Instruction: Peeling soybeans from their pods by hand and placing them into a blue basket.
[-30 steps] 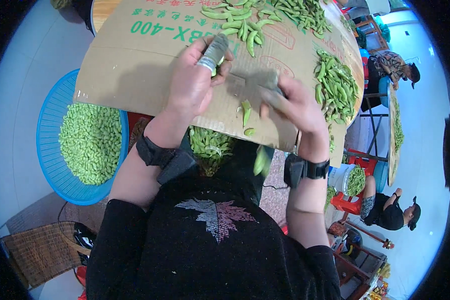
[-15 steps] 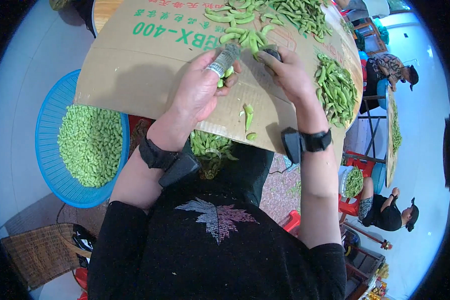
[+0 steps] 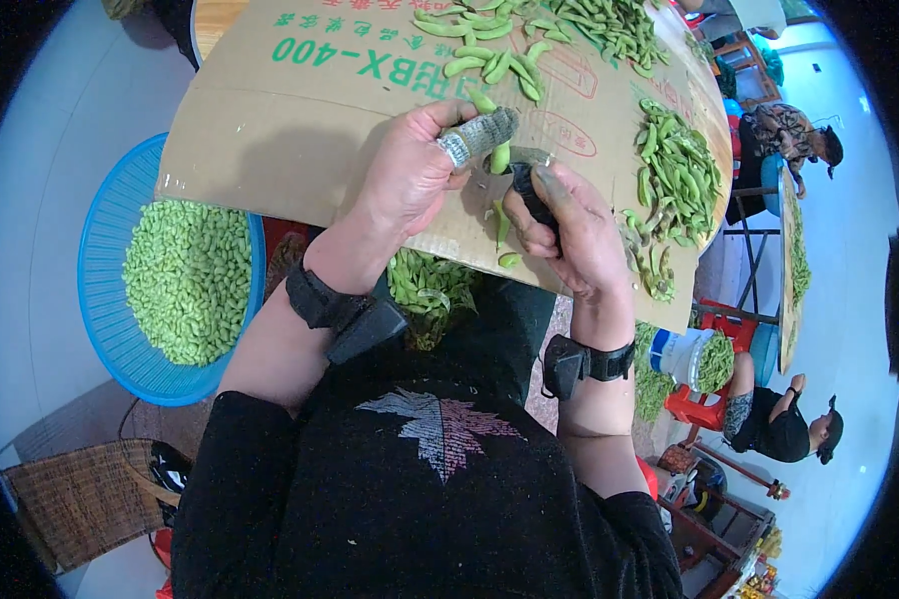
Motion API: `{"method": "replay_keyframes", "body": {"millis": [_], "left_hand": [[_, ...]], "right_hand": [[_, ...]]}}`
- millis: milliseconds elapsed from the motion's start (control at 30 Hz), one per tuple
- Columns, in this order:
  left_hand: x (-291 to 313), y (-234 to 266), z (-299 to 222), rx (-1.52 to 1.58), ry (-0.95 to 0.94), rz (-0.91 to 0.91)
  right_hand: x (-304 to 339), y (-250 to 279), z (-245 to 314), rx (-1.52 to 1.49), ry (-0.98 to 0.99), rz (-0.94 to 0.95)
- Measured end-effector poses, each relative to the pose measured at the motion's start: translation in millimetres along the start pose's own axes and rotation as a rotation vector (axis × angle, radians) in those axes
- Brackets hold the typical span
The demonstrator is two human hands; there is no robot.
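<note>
My left hand (image 3: 415, 170), its forefinger in a grey knitted finger cover, pinches a green bean pod (image 3: 498, 156) over a sheet of brown cardboard (image 3: 270, 130). My right hand (image 3: 569, 235) is closed around a small dark-handled tool (image 3: 529, 190) whose tip meets the pod. A loose pod piece (image 3: 509, 261) and another pod (image 3: 498, 222) lie on the cardboard just under my hands. Both wrists wear black bands.
Heaps of unopened pods lie at the cardboard's far edge (image 3: 589, 25) and right side (image 3: 674, 170). A blue basket (image 3: 110, 329) of shelled beans stands at left; more pods (image 3: 430, 285) sit under the cardboard. Two seated people (image 3: 784, 424) work at right. A woven basket (image 3: 80, 499) is lower left.
My right hand came up from the cardboard's near edge to the pod heap, then drew back to meet my left hand, which now holds a pod against the tool.
</note>
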State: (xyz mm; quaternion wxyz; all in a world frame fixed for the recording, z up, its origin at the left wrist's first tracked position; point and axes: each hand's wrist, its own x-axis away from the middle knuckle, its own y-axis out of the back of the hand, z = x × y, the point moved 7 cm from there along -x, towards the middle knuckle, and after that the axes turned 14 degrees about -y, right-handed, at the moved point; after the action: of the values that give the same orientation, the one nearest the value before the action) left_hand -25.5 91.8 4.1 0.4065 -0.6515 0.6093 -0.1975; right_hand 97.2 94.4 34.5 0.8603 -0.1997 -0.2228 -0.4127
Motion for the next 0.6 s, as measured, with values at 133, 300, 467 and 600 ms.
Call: {"method": "replay_keyframes", "body": {"millis": [133, 300, 467, 600], "left_hand": [[1, -6, -5, -0.165, -0.012, -0.085], [3, -7, -2, -0.281, -0.019, -0.027], [3, 2, 8, 0.001, 0.198, 0.021], [1, -7, 0, -0.439, 0.043, -0.051]], "right_hand": [[-2, 0, 5, 0.086, 0.031, -0.046], [-4, 2, 6, 0.367, 0.184, -0.298], [-9, -5, -6, -0.096, -0.029, -0.016], [-17, 8, -16, -0.052, 0.016, -0.123]]}}
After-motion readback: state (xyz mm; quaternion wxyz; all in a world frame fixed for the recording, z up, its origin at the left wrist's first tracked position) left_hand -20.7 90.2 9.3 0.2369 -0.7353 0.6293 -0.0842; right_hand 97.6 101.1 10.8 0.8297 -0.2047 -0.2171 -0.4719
